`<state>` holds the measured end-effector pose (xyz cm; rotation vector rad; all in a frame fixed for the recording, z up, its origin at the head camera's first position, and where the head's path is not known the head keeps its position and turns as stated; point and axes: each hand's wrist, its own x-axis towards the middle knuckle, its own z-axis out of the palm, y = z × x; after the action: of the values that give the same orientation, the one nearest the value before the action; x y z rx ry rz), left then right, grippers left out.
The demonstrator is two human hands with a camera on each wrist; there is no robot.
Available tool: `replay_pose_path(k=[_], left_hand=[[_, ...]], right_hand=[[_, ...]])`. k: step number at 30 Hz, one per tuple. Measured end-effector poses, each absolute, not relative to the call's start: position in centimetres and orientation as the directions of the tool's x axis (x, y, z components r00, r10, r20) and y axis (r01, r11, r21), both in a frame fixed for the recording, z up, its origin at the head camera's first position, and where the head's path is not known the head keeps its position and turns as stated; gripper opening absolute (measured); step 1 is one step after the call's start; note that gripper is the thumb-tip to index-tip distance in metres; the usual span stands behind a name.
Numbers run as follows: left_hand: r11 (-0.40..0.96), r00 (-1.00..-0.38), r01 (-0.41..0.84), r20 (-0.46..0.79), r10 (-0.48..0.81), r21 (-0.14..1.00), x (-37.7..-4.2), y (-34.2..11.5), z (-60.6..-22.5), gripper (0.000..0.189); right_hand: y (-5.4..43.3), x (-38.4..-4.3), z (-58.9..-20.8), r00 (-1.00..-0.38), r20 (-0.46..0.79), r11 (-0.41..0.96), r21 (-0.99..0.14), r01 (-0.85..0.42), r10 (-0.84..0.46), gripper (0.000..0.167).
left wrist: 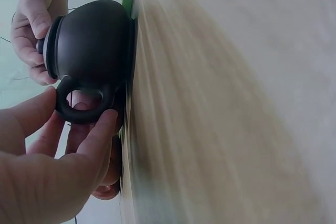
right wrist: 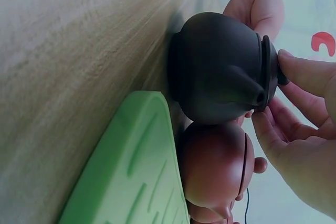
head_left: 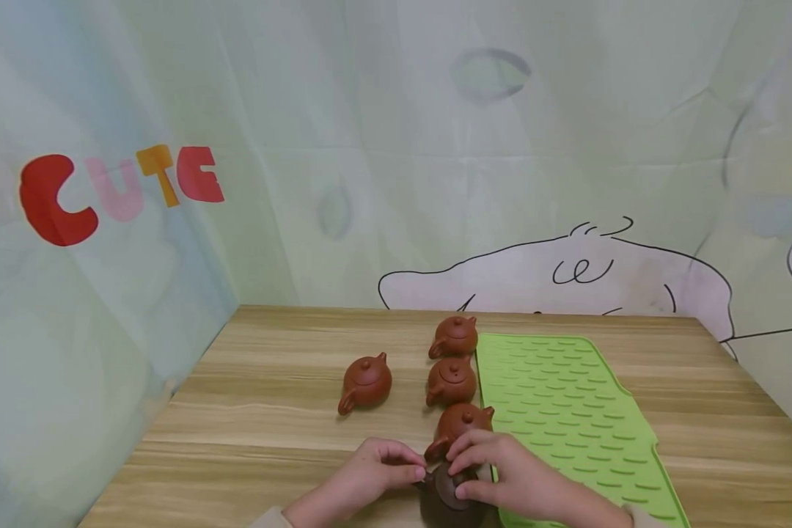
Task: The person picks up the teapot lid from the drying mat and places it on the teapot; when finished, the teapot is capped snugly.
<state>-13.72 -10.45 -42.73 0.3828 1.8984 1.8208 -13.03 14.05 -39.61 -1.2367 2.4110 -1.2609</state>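
A dark brown, nearly black teapot [head_left: 445, 510] stands upright on the table at the near edge of the head view. With thumb and fingers my left hand [head_left: 369, 473] pinches its looped handle [left wrist: 86, 116]. My right hand [head_left: 518, 477] is over the top, its thumb at the knob and its fingertips at the rim of the lid [right wrist: 270, 72], near the spout [right wrist: 247, 87]. The lid sits on the pot. Just beyond the dark pot is a reddish-brown teapot [head_left: 465, 422], partly hidden by my right hand.
Two more reddish-brown teapots, a middle one [head_left: 452, 381] and a far one [head_left: 455, 337], continue the row. Another teapot [head_left: 367, 383] stands apart to the left. A green ridged mat [head_left: 567, 411] lies right of the row on the wooden table [head_left: 251, 411]. A printed curtain [head_left: 343, 147] hangs behind.
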Motion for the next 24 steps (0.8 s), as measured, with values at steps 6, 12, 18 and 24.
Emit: replay_pose_path(k=[6, 12, 18, 24], left_hand=[[0.080, -0.847, -0.121, -0.145, 0.511, 0.989, -13.69, -10.47, -42.69, 0.027], [0.075, -0.845, -0.132, -0.152, 0.513, 0.988, -13.66, -10.52, -42.67, 0.027], [0.064, -0.843, -0.127, -0.141, 0.520, 0.990, -13.73, -10.56, -42.82, 0.028], [0.071, -0.845, -0.123, -0.142, 0.516, 0.990, -13.82, -10.60, -42.84, 0.027]], right_hand=[[14.00, -13.08, -39.84, -0.646, 0.216, 0.331, -0.717, -0.614, -0.732, 0.015], [13.94, -13.15, -39.95, -0.649, 0.203, 0.341, -0.715, -0.610, -0.733, 0.016], [13.78, -13.12, -39.98, -0.649, 0.215, 0.340, -0.710, -0.617, -0.730, 0.014], [13.74, -13.18, -40.04, -0.651, 0.212, 0.351, -0.701, -0.621, -0.729, 0.014]])
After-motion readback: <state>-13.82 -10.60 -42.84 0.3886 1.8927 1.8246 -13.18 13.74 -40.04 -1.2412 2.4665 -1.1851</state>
